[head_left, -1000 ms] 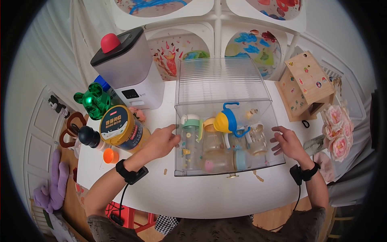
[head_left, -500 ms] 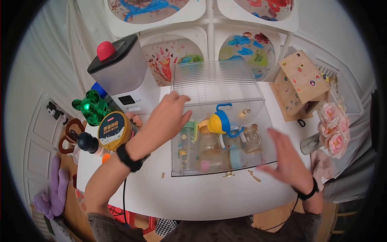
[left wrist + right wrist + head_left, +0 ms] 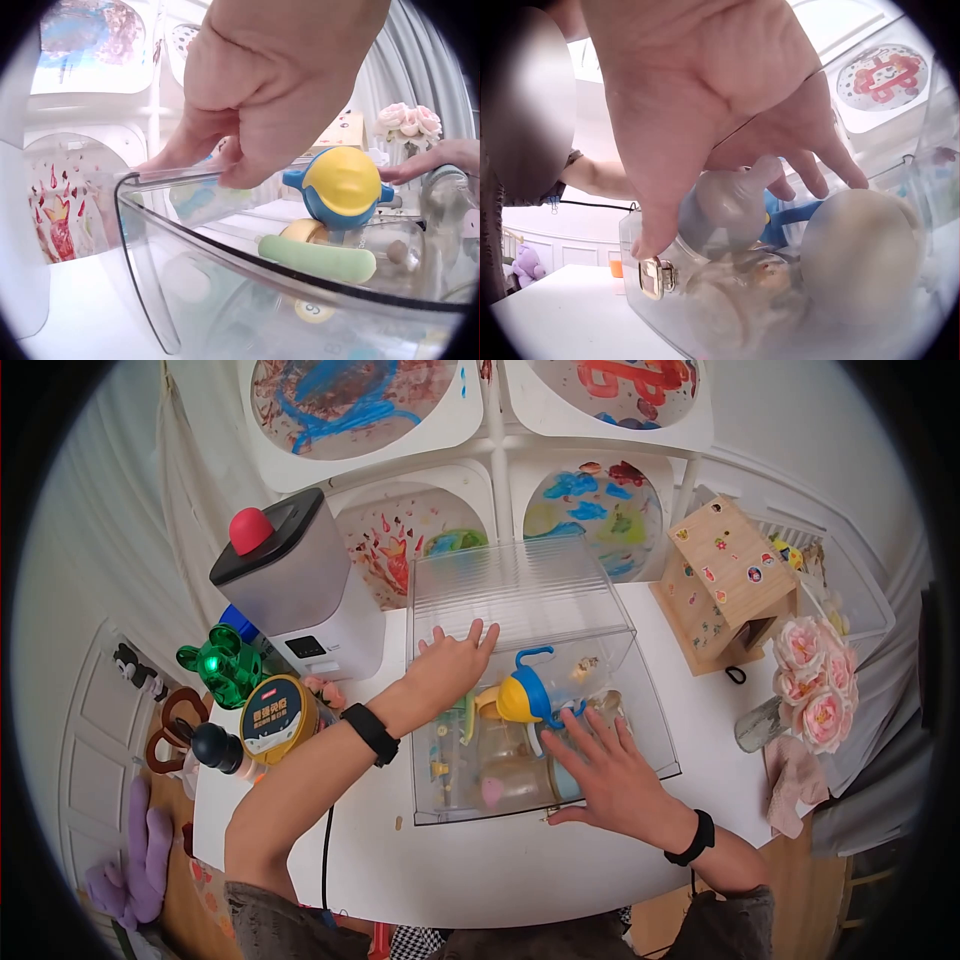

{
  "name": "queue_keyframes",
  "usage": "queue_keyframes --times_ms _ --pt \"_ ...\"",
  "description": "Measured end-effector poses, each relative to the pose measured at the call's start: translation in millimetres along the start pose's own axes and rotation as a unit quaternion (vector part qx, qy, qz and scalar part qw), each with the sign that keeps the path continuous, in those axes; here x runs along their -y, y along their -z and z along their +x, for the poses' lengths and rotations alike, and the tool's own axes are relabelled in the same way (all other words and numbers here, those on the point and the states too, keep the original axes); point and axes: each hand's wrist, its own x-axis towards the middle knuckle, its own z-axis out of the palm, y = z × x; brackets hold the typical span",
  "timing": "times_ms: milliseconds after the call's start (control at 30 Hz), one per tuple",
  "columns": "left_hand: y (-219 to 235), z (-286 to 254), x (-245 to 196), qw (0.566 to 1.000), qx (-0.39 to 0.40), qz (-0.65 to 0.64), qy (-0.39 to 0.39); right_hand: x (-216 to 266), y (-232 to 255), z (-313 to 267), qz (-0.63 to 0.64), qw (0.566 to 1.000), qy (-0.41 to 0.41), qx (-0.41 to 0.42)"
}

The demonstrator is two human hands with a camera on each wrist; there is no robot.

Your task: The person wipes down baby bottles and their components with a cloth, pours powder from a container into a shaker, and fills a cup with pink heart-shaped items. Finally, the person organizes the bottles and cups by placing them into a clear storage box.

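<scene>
A clear plastic box [image 3: 500, 816] with its ribbed lid [image 3: 520, 585] raised at the back holds several baby bottles. On top of them lies a sippy cup [image 3: 520, 698] with a yellow cap and blue handles. My left hand [image 3: 452, 672], fingers spread, reaches over the box's left side; in the left wrist view its fingertips rest at the rim by the back corner. My right hand [image 3: 612, 785] is spread over the right front of the bottles, gripping nothing. Its thumb is right by the gold clasp [image 3: 651, 279] on the front wall, and a clear bottle nipple [image 3: 727, 206] shows below the palm.
Left of the box stand a white-and-grey appliance [image 3: 290, 580], a green shiny bear [image 3: 222, 665], a yellow-lidded tub [image 3: 275, 717] and a dark-capped bottle [image 3: 212, 745]. A wooden house [image 3: 730, 585] and pink flowers [image 3: 820, 670] in a vase are on the right.
Both hands have left the box's sides. The left moved up and inward to its back left; the right came inward over the bottles. The view has tilted up somewhat.
</scene>
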Motion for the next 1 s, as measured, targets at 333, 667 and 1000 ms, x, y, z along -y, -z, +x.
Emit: queue_keyframes --times_ms 333,667,1000 --pt "-7.1 -3.6 -4.1 0.999 0.005 -0.036 -0.022 -19.7 -14.5 22.3 0.038 0.999 0.004 -0.037" --pt "1.9 -9.5 -6.3 0.999 0.019 -0.044 -0.021 -13.3 9.5 32.2 -0.028 0.999 0.022 -0.041" --pt "-4.2 -11.1 -3.0 0.996 0.003 -0.082 -0.038 -16.5 14.2 32.5 -0.071 0.997 0.022 -0.002"
